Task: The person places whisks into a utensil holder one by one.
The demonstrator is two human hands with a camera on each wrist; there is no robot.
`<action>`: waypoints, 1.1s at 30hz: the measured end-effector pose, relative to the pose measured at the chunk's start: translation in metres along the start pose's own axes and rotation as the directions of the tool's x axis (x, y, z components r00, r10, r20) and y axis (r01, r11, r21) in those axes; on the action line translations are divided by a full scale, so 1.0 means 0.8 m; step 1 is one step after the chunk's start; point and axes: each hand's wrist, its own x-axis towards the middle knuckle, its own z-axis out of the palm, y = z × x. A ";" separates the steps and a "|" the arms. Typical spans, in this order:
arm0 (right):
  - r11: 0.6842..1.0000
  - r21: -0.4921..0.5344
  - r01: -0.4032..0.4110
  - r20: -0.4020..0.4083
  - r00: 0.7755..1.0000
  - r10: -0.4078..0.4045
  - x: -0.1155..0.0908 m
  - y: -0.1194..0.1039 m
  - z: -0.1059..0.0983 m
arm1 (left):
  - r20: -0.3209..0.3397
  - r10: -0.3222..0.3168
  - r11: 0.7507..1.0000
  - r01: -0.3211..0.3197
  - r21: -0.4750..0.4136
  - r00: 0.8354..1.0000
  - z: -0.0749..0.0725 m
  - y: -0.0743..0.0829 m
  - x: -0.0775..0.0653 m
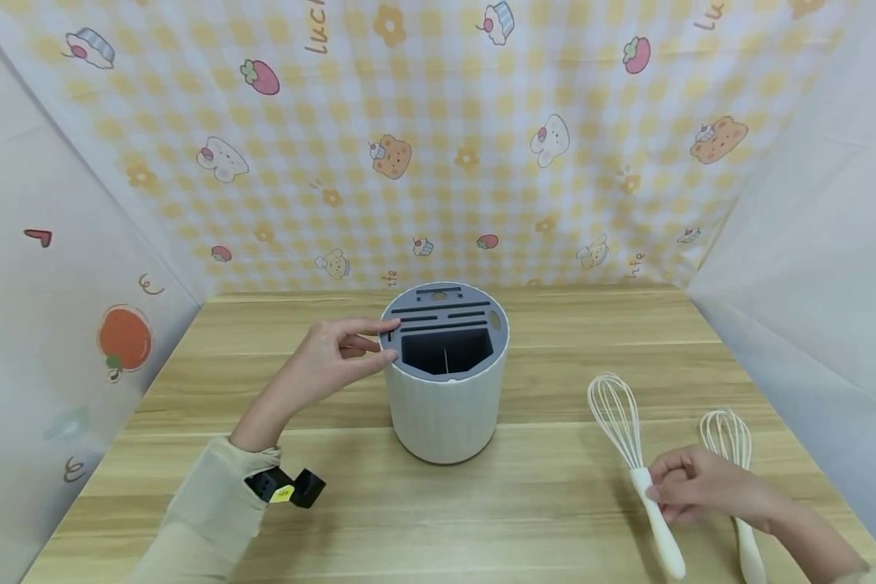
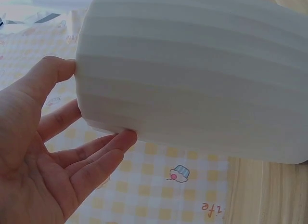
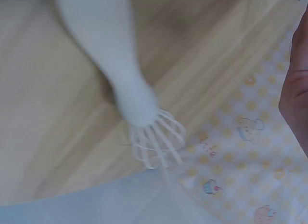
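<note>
A pale, round utensil holder with a grey slotted top stands upright on the wooden table. My left hand touches its left rim with thumb and index finger. In the left wrist view, fingers of that left hand rest, nearly straight, against the holder's ribbed wall. On the right, my right hand pinches the handle of a white whisk, wires pointing away from me. A second white whisk lies beyond that hand, partly hidden under the wrist. The right wrist view shows a blurred whisk, seemingly this second one.
The holder's top has narrow slots and a large divided opening at the front. A checked cloth hangs behind the table, with white sheets at left and right. A black wrist camera sits on my left sleeve.
</note>
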 end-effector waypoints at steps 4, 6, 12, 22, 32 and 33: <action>0.998 -0.035 0.044 0.029 0.999 -0.043 0.011 -0.030 -0.001 | -0.003 0.001 1.000 -0.001 0.006 1.000 -0.002 0.002 -0.001; 0.996 -0.052 0.066 0.044 0.997 -0.064 0.016 -0.047 -0.002 | -0.002 0.001 1.000 -0.001 0.007 1.000 -0.003 0.003 -0.001; 0.984 -0.040 0.174 0.133 0.977 -0.167 0.028 -0.099 0.001 | -0.002 0.003 1.000 -0.003 -0.003 1.000 -0.003 0.002 -0.001; 0.912 -0.150 0.381 0.232 0.911 -0.342 0.052 -0.188 0.013 | -0.001 0.012 1.000 -0.012 -0.009 1.000 -0.001 0.003 -0.001; 0.855 -0.281 0.435 0.234 0.895 -0.379 0.093 -0.262 0.040 | -0.005 0.006 1.000 -0.006 -0.013 1.000 -0.002 0.006 -0.002; 0.849 -0.298 0.435 0.234 0.896 -0.377 0.097 -0.269 0.043 | -0.005 0.004 1.000 -0.004 -0.015 1.000 -0.002 0.006 -0.002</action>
